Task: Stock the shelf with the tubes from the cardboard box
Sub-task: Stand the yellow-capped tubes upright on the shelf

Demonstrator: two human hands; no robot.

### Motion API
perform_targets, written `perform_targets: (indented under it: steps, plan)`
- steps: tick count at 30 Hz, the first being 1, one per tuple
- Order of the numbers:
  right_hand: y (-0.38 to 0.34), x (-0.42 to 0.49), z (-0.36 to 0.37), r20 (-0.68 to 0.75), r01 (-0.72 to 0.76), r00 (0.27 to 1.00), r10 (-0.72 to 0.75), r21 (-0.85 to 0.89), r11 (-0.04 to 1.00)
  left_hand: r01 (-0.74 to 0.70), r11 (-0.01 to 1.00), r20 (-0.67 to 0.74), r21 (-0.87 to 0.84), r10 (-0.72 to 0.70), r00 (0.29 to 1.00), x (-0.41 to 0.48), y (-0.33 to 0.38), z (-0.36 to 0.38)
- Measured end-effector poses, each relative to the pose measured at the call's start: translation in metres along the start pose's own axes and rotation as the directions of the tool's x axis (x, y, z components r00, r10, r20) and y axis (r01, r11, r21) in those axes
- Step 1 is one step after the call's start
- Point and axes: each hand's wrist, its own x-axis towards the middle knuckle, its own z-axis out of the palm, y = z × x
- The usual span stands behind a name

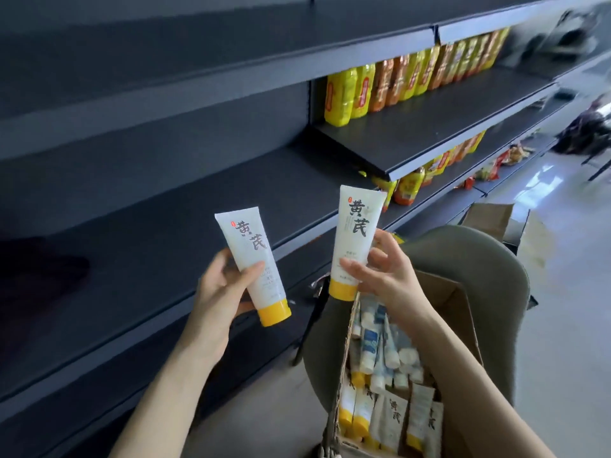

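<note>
1. White tubes with yellow caps, one per hand, both cap-down with the crimped end up. Left tube (253, 264) tilts to the left; right tube (353, 241) stands nearly upright.
2. Left hand (220, 287): thumb pressed across the tube's front, fingers wrapped behind it. Firm, whole-hand grip.
3. Right hand (385, 274): thumb and fingertips pinch the tube's lower body from the side, the other fingers loosely spread. Lighter hold than the left.
4. Both tubes are in the air in front of the shelf (139, 233), above its front edge and not touching it. The dark board here is bare; no tubes are placed in this section yet.
5. Box (456, 302), cardboard, sits on a grey-green chair (469, 256) at the person's right, just beside the shelf. Many tubes remain inside, some with yellow caps, some white and blue. Judged: task at an early stage.
6. Drink bottles (400, 79) fill the neighbouring bay to the right, well apart from the hands.
7. Risks, judged:
   - The right-hand pinch sits low on a smooth tube; it could slip or swing on the way in.
   - A tube set on its narrow cap may topple if released while tilted, and the left one is tilted now.
   - The right forearm crosses over the open box; pulling back carelessly could nudge it on the chair.
</note>
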Motion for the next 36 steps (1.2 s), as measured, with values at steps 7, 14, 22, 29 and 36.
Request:
perform_targets:
  steps: [7, 14, 22, 29, 36]
  plan:
    - [-0.056, 0.025, 0.023, 0.111, 0.158, 0.982, -0.155, -0.014, 0.987, -0.2, 0.977, -0.018, 0.075, 0.202, 0.979, -0.022, 0.073, -0.009]
    - [-0.113, 0.04, 0.055, 0.258, 0.271, 0.931, -0.26, -0.007, 0.963, -0.368, 0.922, -0.061, 0.12, 0.376, 0.924, -0.052, 0.128, -0.024]
    - [-0.145, 0.029, 0.114, 0.329, 0.339, 0.882, -0.337, 0.054, 0.939, -0.46, 0.882, -0.179, 0.1, 0.471, 0.864, -0.072, 0.171, -0.071]
    - [-0.158, 0.008, 0.202, 0.343, 0.365, 0.855, -0.388, 0.132, 0.921, -0.505, 0.856, -0.21, 0.114, 0.517, 0.83, -0.087, 0.202, -0.151]
    - [-0.163, -0.011, 0.31, 0.394, 0.394, 0.818, -0.42, 0.15, 0.907, -0.533, 0.83, -0.258, 0.166, 0.558, 0.789, -0.112, 0.231, -0.253]
